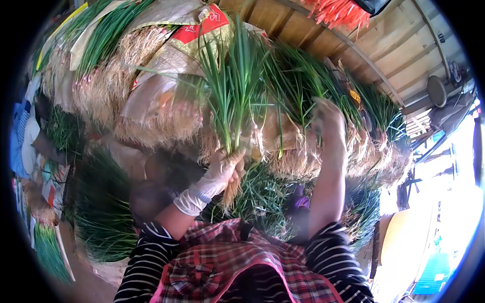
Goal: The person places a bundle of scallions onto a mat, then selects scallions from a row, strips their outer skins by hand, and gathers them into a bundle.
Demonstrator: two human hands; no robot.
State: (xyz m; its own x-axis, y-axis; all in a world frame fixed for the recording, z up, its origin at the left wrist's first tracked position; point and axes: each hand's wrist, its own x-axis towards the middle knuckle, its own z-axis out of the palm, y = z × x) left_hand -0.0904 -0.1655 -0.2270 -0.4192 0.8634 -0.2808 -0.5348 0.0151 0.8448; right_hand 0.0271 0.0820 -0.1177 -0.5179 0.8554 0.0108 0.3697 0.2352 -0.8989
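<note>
My left hand [226,170], in a pale thin glove, is closed around the lower stems of an upright bunch of green onions [235,103]. Its leaves fan upward and its brown roots hang below the fist. Over to the right, my right hand [327,117] reaches to the green onions [298,81] laid along the pile. Motion blurs its fingers, so whether it holds anything cannot be made out. Loose stalks with white bulbs [257,136] lie between the two hands.
Rooted bundles [118,76] and woven sacks [169,58] cover the upper left. Cut leaves [262,194] lie below my hands, with a leafy heap [101,202] at the left. Red strips [343,12] hang at the top. A blue basket [433,272] stands at the lower right.
</note>
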